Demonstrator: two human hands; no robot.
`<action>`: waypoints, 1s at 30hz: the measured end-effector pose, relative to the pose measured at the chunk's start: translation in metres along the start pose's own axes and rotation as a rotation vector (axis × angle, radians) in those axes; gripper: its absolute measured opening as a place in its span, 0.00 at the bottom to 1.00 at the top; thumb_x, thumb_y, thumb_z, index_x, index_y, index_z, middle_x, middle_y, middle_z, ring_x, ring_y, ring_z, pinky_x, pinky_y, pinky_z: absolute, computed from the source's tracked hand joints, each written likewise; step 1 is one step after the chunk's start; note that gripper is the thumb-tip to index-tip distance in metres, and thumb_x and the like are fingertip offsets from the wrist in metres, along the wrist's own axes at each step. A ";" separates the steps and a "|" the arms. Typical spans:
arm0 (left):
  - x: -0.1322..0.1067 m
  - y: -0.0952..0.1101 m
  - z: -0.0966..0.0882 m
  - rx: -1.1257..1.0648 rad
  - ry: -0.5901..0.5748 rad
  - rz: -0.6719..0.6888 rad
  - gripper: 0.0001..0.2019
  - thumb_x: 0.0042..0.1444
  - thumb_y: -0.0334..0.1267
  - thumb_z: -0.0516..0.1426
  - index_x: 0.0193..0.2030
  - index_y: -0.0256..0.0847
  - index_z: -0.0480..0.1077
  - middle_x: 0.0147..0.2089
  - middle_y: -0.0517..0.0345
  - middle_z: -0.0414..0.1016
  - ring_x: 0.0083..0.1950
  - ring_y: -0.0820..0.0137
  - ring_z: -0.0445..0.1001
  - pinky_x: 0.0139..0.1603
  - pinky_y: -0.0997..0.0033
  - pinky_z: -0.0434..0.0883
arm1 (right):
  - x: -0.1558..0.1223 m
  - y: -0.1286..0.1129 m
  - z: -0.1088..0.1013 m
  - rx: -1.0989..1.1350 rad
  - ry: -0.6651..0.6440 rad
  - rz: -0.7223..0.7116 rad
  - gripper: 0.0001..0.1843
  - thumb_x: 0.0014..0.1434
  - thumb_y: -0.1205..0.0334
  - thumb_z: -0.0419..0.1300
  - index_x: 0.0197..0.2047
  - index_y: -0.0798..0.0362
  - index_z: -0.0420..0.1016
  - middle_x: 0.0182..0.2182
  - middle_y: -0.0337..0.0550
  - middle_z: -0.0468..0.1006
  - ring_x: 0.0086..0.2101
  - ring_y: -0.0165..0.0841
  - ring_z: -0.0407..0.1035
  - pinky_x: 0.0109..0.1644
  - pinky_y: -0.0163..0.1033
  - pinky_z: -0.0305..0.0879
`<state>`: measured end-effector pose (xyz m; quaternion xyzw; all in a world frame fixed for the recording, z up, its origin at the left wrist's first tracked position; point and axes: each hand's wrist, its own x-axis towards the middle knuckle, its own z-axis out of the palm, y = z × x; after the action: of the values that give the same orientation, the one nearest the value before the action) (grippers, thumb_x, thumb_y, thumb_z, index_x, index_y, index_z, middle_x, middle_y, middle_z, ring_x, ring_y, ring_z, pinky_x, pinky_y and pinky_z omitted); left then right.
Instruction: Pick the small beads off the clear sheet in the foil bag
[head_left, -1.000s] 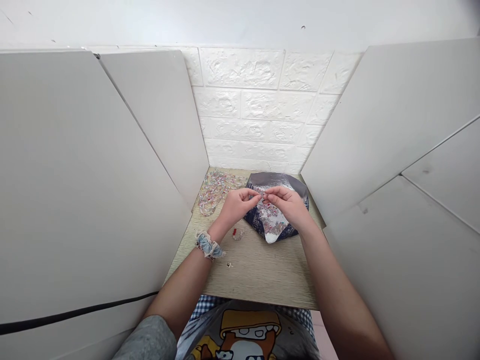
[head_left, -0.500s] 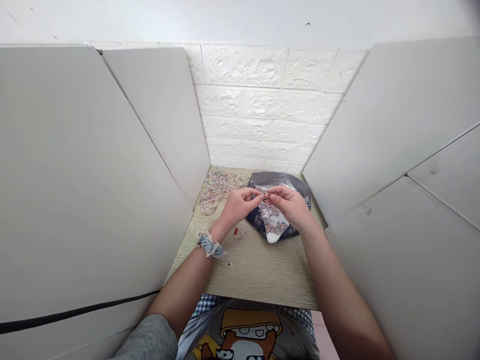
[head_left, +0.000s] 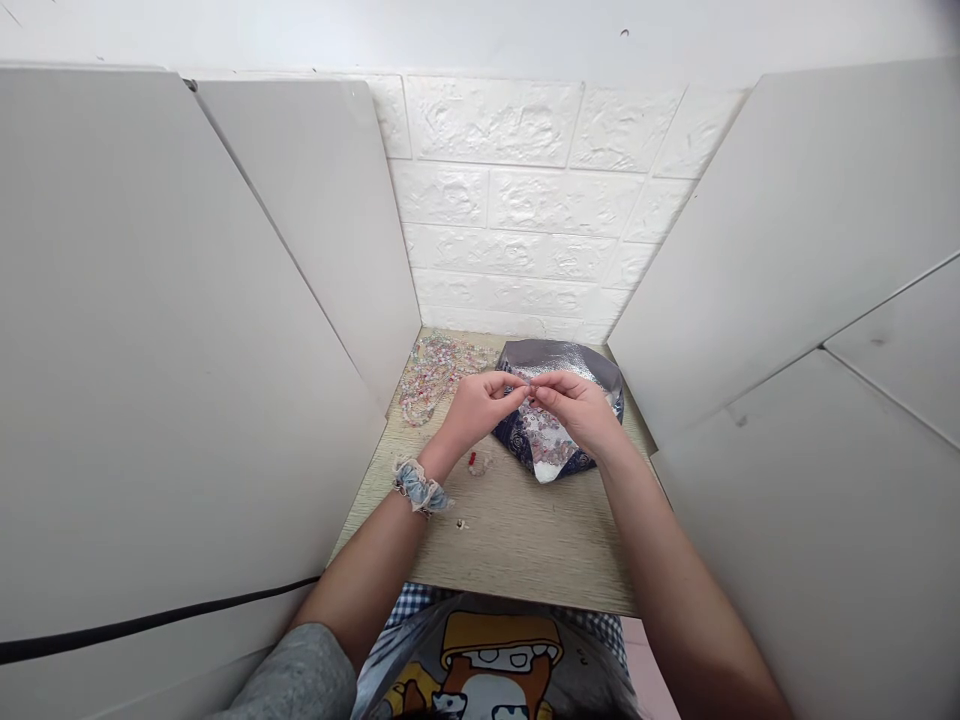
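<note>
My left hand and my right hand meet fingertip to fingertip over an open bag with a dark blue patterned outside and silvery lining. Each is closed in a pinch of thumb and forefinger. What lies between the fingertips is too small to make out. Pink and clear beads lie in the bag on white material. To the left of it sits a heap of strung beads. Below my left hand is a small loop of clear beads with a red part.
A tiny black-and-white piece lies on the wooden tabletop towards the front edge. Pale panels close in on the left and right. A white brick-patterned wall stands behind.
Both hands stay pinched together over the bag, with the fingertips shifting only slightly. The camera view has moved a little.
</note>
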<state>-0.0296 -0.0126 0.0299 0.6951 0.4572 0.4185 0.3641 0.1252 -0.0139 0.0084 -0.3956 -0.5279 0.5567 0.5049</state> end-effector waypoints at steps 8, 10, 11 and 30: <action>0.001 -0.001 0.000 -0.073 -0.040 -0.026 0.14 0.46 0.45 0.54 0.30 0.35 0.73 0.18 0.63 0.63 0.21 0.79 0.56 0.22 0.77 0.55 | 0.000 0.000 0.001 -0.013 -0.010 -0.004 0.12 0.43 0.56 0.63 0.32 0.51 0.72 0.30 0.39 0.73 0.31 0.28 0.66 0.38 0.36 0.63; 0.003 -0.002 0.000 -0.158 -0.065 -0.047 0.14 0.45 0.45 0.55 0.30 0.34 0.73 0.24 0.58 0.70 0.25 0.77 0.63 0.27 0.77 0.60 | -0.001 0.000 0.001 -0.017 -0.009 -0.009 0.11 0.43 0.56 0.63 0.32 0.51 0.72 0.30 0.39 0.73 0.31 0.28 0.66 0.38 0.36 0.63; 0.003 -0.002 0.000 -0.195 -0.074 -0.058 0.14 0.45 0.44 0.55 0.30 0.34 0.73 0.27 0.57 0.72 0.28 0.76 0.65 0.30 0.76 0.61 | -0.001 0.000 0.002 -0.026 -0.010 -0.012 0.11 0.44 0.56 0.63 0.32 0.51 0.72 0.30 0.39 0.73 0.31 0.28 0.66 0.37 0.36 0.63; 0.004 0.001 -0.002 -0.338 -0.168 -0.273 0.15 0.42 0.45 0.57 0.29 0.32 0.71 0.12 0.69 0.51 0.15 0.83 0.48 0.19 0.77 0.47 | -0.002 -0.006 0.006 -0.171 0.081 -0.046 0.09 0.42 0.58 0.63 0.29 0.52 0.74 0.25 0.39 0.73 0.27 0.28 0.64 0.32 0.35 0.61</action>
<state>-0.0304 -0.0092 0.0325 0.5883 0.4385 0.3766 0.5654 0.1205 -0.0177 0.0144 -0.4472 -0.5615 0.4814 0.5030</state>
